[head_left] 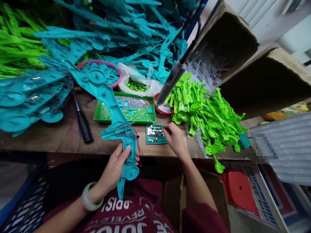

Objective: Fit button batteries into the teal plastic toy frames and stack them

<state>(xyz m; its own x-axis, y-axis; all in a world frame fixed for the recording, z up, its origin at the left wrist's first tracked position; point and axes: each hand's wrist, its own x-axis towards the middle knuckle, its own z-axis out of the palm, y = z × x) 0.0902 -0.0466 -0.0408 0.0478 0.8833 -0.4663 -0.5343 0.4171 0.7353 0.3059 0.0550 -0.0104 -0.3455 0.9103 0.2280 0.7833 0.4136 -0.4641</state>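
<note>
the left hand (118, 165) wraps round one blue plastic piece (119, 115), which slants towards eleven o'clock. at its two o'clock, the right hand (177, 140) is nearly pinched over one teal tray (157, 142); whether it grips anything, i cannot tell. small silvery discs (150, 130) probably want light fingertips and a steady left hand. one green tray (136, 121) lies at twelve; the discs overlap, uncountable.

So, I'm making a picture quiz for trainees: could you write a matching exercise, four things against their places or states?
1. left hand
2. right hand
3. pink basin
4. white bag

A. holds green pieces
B. at the disc tray
C. holds small blue parts
D. grips the long blue frame

Pairs: 1-D, 2-B, 3-C, 4-A
</note>
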